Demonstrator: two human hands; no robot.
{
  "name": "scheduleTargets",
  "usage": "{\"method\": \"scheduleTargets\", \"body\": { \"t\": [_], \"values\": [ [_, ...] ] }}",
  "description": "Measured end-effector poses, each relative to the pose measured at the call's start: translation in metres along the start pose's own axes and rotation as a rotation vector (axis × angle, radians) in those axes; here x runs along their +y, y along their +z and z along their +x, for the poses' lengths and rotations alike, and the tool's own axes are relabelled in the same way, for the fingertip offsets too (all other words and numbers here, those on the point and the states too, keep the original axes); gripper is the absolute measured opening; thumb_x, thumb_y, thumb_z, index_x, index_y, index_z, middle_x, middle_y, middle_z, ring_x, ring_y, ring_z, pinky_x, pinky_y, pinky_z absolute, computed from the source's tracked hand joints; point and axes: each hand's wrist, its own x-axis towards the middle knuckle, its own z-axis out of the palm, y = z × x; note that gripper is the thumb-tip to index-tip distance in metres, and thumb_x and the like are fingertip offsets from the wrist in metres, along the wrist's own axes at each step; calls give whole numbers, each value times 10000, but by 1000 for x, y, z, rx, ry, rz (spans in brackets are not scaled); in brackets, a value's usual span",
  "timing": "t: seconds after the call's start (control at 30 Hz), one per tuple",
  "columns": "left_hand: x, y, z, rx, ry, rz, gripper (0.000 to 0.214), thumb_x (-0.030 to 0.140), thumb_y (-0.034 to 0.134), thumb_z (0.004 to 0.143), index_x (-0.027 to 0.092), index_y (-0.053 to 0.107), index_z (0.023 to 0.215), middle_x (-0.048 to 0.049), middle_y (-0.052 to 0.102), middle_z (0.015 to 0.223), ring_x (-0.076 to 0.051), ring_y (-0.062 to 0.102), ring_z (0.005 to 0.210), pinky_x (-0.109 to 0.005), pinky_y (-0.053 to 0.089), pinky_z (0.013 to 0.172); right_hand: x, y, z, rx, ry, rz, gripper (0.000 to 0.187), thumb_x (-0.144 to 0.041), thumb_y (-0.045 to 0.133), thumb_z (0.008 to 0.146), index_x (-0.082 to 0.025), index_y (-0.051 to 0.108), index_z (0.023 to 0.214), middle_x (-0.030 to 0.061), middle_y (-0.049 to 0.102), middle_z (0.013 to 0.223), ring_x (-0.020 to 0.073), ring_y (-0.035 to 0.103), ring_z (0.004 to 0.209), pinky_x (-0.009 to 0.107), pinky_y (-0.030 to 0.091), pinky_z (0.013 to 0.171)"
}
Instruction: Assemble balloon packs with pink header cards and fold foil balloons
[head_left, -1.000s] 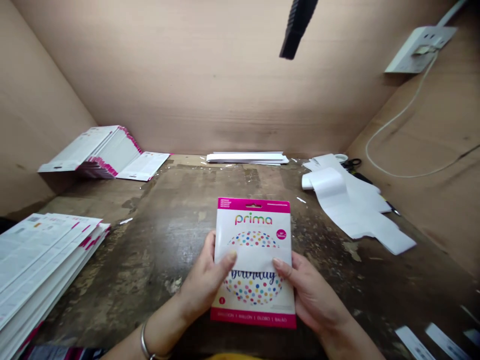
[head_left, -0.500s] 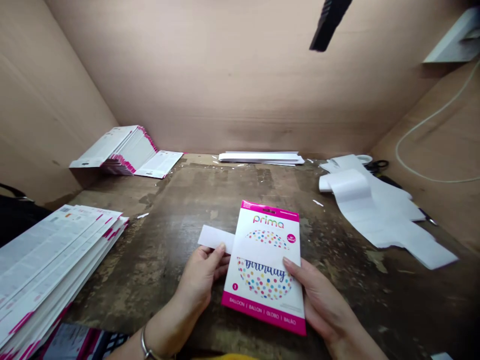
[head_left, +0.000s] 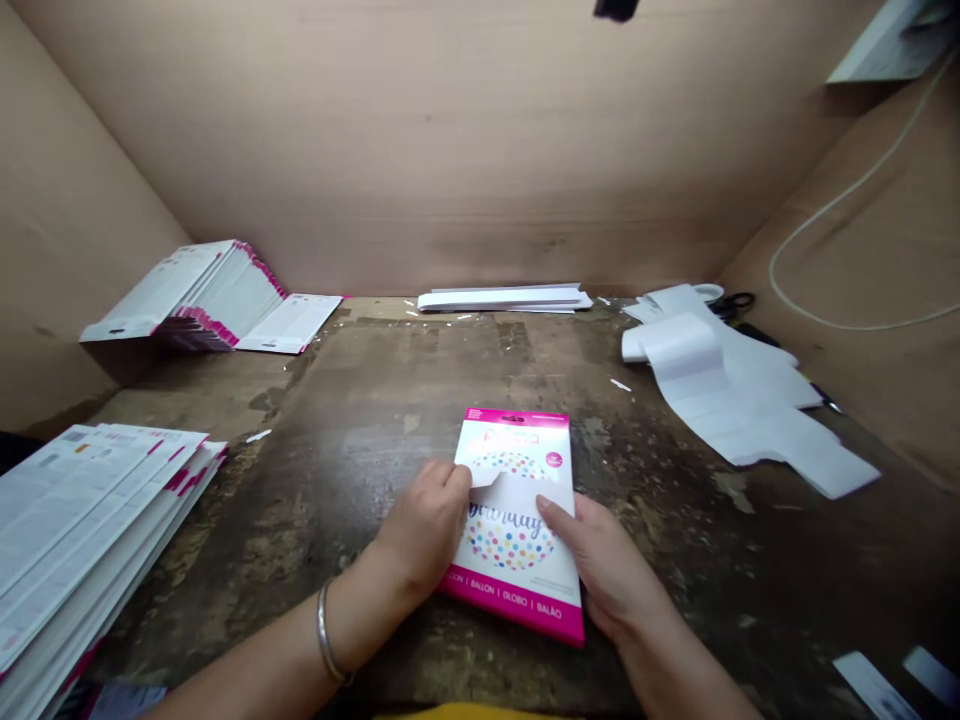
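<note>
Your left hand (head_left: 424,525) has its fingers curled over the left end of a white paper strip (head_left: 514,500), pinching it against the front of a polka-dot "prima" balloon package (head_left: 517,590). Your right hand (head_left: 604,565) sits on the package's right side, fingers extended across it; can't tell if that grip is actually holding anything. The package lies flat on the table (head_left: 360,430), near the front edge, around the middle. A stack of pink-edged cards (head_left: 90,520) sits by the left edge, with white die-cut sheets (head_left: 735,400) toward the right edge.
</note>
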Motion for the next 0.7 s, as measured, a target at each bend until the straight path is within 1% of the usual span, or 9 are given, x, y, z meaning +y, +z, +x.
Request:
{"method": "scheduleTargets", "body": {
  "t": [0.07, 0.13, 0.2, 0.27, 0.3, 0.37, 0.47, 0.57, 0.7],
  "values": [
    [1, 1, 1, -45, 16, 85, 181, 111, 381, 880, 161, 545, 819, -109, 590, 866, -224, 533, 796, -331, 441, 709, -2, -4, -2, -21, -37, -107, 446, -352, 686, 740, -141, 557, 1111, 122, 710, 929, 323, 671, 853, 491, 534, 763],
    [1, 1, 1, -69, 44, 131, 164, 99, 396, 873, 160, 534, 808, -108, 591, 853, -225, 533, 766, -332, 443, 682, -6, -9, -7, -2, -103, -332, 461, -415, 627, 774, -136, 538, 1129, 134, 698, 945, 318, 668, 843, 485, 538, 737],
    [1, 2, 0, -63, 69, 161, 149, 92, 417, 864, 158, 529, 793, -101, 591, 829, -225, 534, 740, -335, 446, 663, -10, -16, -15, 135, -249, -736, 487, -449, 560, 803, -128, 525, 1169, 154, 677, 974, 330, 650, 873, 511, 525, 745],
    [0, 4, 0, -29, 90, 183, 137, 80, 438, 855, 155, 527, 784, -90, 586, 808, -224, 536, 733, -336, 452, 663, -11, -19, -23, 281, -482, -1194, 482, -411, 502, 837, -122, 521, 1223, 187, 616, 1128, 350, 585, 1023, 552, 475, 844],
    [0, 5, -1, -8, 101, 188, 137, 75, 442, 853, 154, 526, 782, -84, 584, 801, -221, 536, 732, -335, 455, 666, -9, -20, -26, 282, -597, -1391, 468, -372, 486, 851, -132, 518, 1252, 182, 558, 1236, 351, 518, 1128, 565, 427, 917],
    [-2, 7, -2, 35, 119, 184, 142, 76, 438, 859, 155, 526, 780, -71, 578, 780, -214, 530, 720, -331, 459, 662, -3, -18, -29, 130, -749, -1657, 462, -307, 471, 871, -169, 485, 1312, 111, 427, 1399, 324, 349, 1291, 561, 315, 1037],
    [-4, 8, -2, 127, 154, 135, 137, 106, 432, 876, 157, 535, 803, -60, 578, 766, -208, 526, 728, -331, 463, 672, 7, -10, -27, -55, -766, -1828, 518, -303, 477, 883, -175, 398, 1379, 48, 357, 1446, 296, 234, 1354, 569, 227, 1089],
    [-5, 7, -2, 215, 198, 95, 134, 124, 430, 886, 153, 546, 825, -61, 585, 763, -208, 529, 750, -330, 463, 688, 13, 3, -22, -69, -748, -1847, 561, -350, 465, 895, -149, 346, 1405, 56, 306, 1468, 294, 194, 1367, 571, 160, 1111],
    [-6, 9, -3, 230, 201, 101, 140, 147, 426, 901, 150, 564, 877, -60, 604, 764, -204, 542, 734, -325, 468, 672, 15, 23, -15, -122, -738, -1808, 566, -403, 438, 905, -115, 376, 1389, 110, 352, 1444, 315, 233, 1350, 564, 137, 1114]
  ]
}}
